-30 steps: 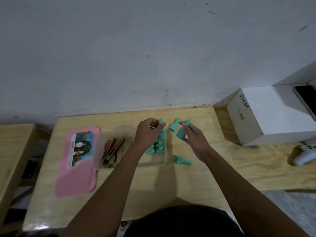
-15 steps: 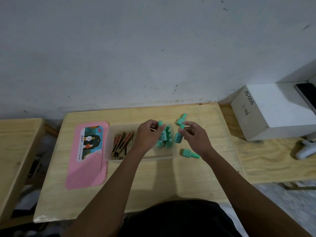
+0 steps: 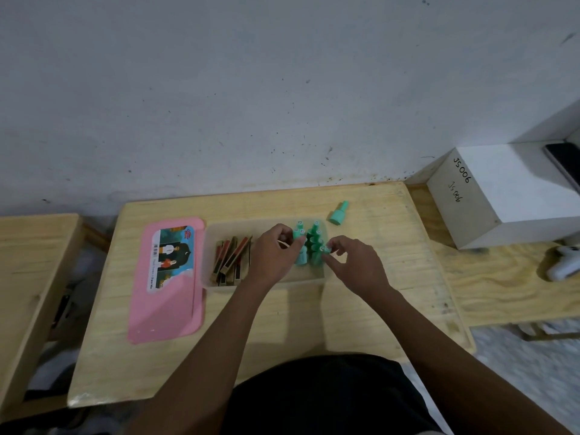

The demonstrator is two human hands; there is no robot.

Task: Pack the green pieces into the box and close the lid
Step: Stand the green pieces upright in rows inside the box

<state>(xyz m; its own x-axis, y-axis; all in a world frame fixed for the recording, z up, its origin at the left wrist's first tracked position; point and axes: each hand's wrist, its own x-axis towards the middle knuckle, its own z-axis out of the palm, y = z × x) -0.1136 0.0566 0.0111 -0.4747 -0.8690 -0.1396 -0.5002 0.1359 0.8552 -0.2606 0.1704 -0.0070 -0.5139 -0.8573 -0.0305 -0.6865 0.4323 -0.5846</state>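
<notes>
Two bare hands met over the translucent box [image 3: 210, 246] on the wooden table [image 3: 314, 312]. The left hand [image 3: 272, 255] was curled, fingertips against the upright green pieces [image 3: 309, 246] clustered in the box's right end; whether it gripped one could not be told. The right hand [image 3: 354, 265] pinched the nearest piece's top between thumb and forefinger. One loose green piece [image 3: 338, 213] lay on the table beyond the box, toward the wall. Brown sticks [image 3: 230, 259] filled the box's left part. The pink lid [image 3: 166, 281] lay flat just beside the box, to its left.
</notes>
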